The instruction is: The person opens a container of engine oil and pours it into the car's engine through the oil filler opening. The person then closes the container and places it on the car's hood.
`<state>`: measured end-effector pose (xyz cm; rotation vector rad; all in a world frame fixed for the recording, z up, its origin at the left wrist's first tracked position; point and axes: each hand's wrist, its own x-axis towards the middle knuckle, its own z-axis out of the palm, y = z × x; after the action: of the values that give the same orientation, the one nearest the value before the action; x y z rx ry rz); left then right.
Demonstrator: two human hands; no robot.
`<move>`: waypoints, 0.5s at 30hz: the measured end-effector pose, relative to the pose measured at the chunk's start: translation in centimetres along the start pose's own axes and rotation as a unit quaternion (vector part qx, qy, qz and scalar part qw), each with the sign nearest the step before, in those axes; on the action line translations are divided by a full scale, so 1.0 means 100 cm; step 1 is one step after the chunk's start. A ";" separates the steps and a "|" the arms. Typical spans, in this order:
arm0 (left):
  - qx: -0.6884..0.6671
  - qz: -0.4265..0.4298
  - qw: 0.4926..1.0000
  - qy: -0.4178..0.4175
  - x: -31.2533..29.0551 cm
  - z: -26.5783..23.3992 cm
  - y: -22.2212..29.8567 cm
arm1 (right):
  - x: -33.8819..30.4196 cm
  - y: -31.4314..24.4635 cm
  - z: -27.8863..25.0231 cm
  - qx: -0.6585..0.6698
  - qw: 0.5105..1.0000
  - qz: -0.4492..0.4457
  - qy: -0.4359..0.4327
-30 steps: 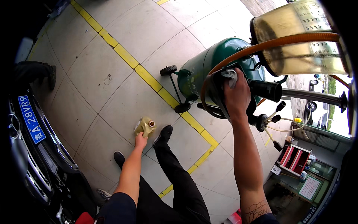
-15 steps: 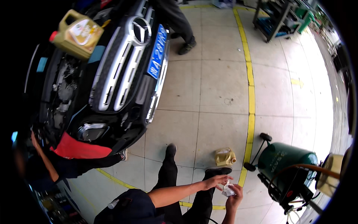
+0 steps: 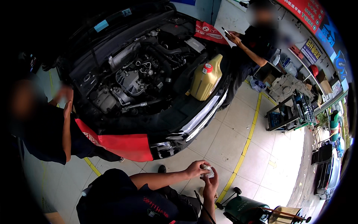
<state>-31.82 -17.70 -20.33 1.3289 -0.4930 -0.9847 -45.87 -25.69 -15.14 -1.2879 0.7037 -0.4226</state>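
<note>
The left hand [image 3: 197, 169] and right hand [image 3: 211, 183] pinched a crumpled whitish wad [image 3: 208, 172] between them above the tiled floor [image 3: 231, 140], while a red-capped gold jug [image 3: 204, 84], its contents hidden, rested at the front of the open engine bay [image 3: 134, 78], and a yellowish cylinder [image 3: 282, 215] stood by a green tank [image 3: 244, 209].

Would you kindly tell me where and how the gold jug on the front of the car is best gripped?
Probably best by the raised handle beside the red cap, coming from above on the front bumper side. The gold jug appears to stand upright, with cap and handle uppermost, and engine parts crowd the opposite side; lower down, it looks too broad to close around.
</note>
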 end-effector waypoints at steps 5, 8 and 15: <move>-0.104 0.022 0.982 0.157 -0.028 -0.105 0.082 | 0.076 -0.062 0.123 -0.247 0.951 -0.121 -0.143; -0.074 0.053 0.974 0.205 -0.061 -0.156 0.118 | 0.111 -0.065 0.169 -0.290 0.916 -0.157 -0.228; 0.430 0.053 0.700 0.567 -0.163 -0.272 0.100 | 0.269 -0.060 0.364 -0.252 0.853 -0.341 -0.304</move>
<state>-15.88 10.60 -13.21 2.3935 -0.0020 0.4045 -0.96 -18.36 -11.46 -2.0466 -0.2369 -0.3674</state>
